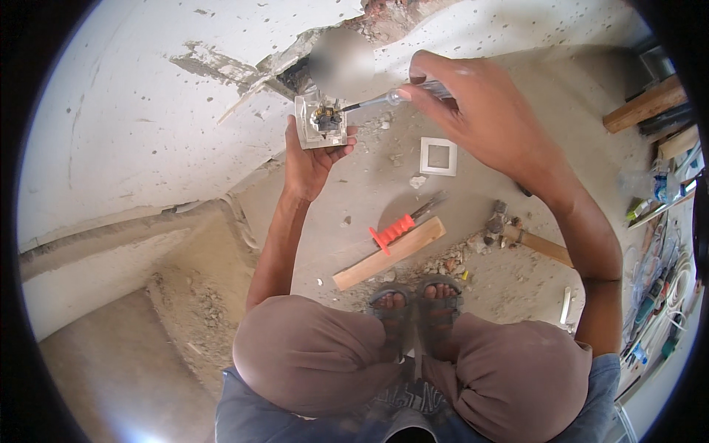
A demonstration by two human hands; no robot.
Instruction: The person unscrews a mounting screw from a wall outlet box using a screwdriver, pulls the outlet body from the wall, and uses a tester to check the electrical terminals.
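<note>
The person is crouching over a dusty floor [317, 244], and the left hand [309, 166] is supporting a pale square electrical fitting [323, 127] from below, its grip clasping the edges between thumb and fingers. The fitting is sitting just below a broken hole [295, 77] in the white wall [148, 111], its dark inner parts facing up. The right hand [480, 111] is grasping the clear handle of a screwdriver [391, 97], its grip pinching with thumb and fingers, and the dark shaft is reaching to the middle of the fitting; whether the tip is touching a screw is too small to tell. On the floor, a white square frame [426, 155] is lying near the right hand. Farther down, a red-handled chisel [391, 233] is lying beside a wooden strip [391, 255], and a hammer [538, 242] is resting by some rubble [447, 262].
</note>
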